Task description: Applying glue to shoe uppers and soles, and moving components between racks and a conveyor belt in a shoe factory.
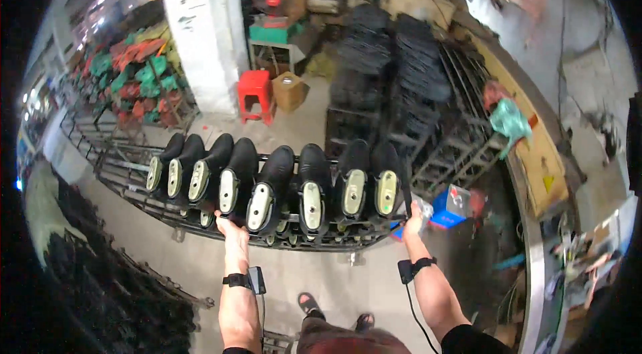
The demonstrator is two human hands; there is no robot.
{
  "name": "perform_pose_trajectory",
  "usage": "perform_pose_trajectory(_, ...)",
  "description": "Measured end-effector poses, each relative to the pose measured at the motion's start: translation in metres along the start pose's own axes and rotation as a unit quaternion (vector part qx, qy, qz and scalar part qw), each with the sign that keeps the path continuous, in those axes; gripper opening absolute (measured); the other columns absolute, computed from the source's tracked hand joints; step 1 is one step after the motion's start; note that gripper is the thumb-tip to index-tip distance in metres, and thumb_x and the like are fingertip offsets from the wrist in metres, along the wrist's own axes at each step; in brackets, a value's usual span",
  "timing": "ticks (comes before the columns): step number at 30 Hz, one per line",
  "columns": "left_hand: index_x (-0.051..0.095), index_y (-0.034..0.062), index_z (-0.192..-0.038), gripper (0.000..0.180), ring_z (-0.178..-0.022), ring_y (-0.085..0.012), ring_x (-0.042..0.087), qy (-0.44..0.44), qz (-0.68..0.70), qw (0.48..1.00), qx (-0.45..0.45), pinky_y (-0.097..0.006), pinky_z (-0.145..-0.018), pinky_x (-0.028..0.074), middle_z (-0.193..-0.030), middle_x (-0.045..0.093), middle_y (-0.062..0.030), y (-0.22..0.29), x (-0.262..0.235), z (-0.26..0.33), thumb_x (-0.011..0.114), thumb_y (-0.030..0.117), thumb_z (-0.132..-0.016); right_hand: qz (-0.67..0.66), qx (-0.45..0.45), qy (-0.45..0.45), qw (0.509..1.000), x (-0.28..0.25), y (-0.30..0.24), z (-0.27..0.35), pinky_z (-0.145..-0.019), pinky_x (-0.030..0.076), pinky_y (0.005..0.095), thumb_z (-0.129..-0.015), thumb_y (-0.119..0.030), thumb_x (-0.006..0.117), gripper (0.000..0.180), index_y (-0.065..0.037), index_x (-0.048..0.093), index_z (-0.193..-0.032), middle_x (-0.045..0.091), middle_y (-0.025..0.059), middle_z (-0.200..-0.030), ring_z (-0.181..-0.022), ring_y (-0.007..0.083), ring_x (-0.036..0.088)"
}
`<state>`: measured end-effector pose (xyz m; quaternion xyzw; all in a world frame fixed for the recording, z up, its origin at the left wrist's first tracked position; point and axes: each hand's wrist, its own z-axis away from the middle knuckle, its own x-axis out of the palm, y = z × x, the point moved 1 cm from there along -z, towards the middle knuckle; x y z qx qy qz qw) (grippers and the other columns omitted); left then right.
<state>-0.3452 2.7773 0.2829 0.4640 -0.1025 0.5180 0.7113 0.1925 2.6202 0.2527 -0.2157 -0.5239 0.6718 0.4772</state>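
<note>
A metal rack (294,218) on wheels stands in front of me. Along its top sits a row of several black shoes (273,173), with pale oval plates (260,207) with holes facing me. More shoes show partly on the level below. My left hand (231,227) is closed at the rack's near edge, below the shoes left of the middle. At the rack's right end my right hand (414,217) is closed around its dark upright, beside the last shoe (386,187). The fingertips of both hands are partly hidden.
Behind the rack are a white pillar (204,33), a red stool (256,94) and a cardboard box (290,91). Tall dark stacks (364,53) stand at the back right. A blue box (450,207) lies right of my right hand. Another loaded dark rack (120,274) is at left.
</note>
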Motion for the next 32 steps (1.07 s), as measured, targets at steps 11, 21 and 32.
perform_pose_trajectory(11, 0.063, 0.0091, -0.142, 0.062, -0.122, -0.0346, 0.066, -0.219, -0.061, 0.972, -0.054, -0.051, -0.109, 0.051, -0.138, 0.069, -0.0113, -0.012, -0.04, -0.052, 0.045, 0.056, -0.106, 0.037, -0.114, 0.13, 0.984, -0.05, 0.025, 0.028, -0.101, 0.047, 0.0359, -0.096, -0.045, 0.078, 0.057, 0.003, 0.061, -0.12, 0.068, 0.0081, -0.117, -0.106, 0.0192, 0.062)
perform_pose_trajectory(21, 0.066, 0.0166, -0.101, 0.034, -0.084, -0.0263, 0.065, -0.08, -0.073, 0.98, -0.168, -0.048, -0.078, 0.051, -0.1, 0.07, -0.0052, 0.077, -0.071, 0.075, 0.051, 0.047, -0.106, -0.165, -0.057, 0.118, 0.978, -0.159, -0.053, 0.204, -0.098, 0.055, 0.042, -0.096, -0.045, 0.076, 0.054, -0.002, 0.067, -0.128, 0.07, 0.009, -0.124, -0.109, 0.0239, 0.069)
perform_pose_trajectory(32, 0.035, 0.0067, -0.162, 0.08, -0.144, -0.044, 0.049, -0.294, -0.255, 0.92, -0.055, -0.061, -0.12, 0.041, -0.163, 0.041, -0.0247, 0.288, 0.147, -0.102, 0.046, 0.06, -0.104, -0.105, -0.106, 0.354, 0.923, -0.195, -0.095, 0.347, -0.104, 0.052, 0.0356, -0.094, -0.032, 0.076, 0.044, -0.006, 0.074, -0.129, 0.075, 0.0068, -0.126, -0.114, 0.0219, 0.069)
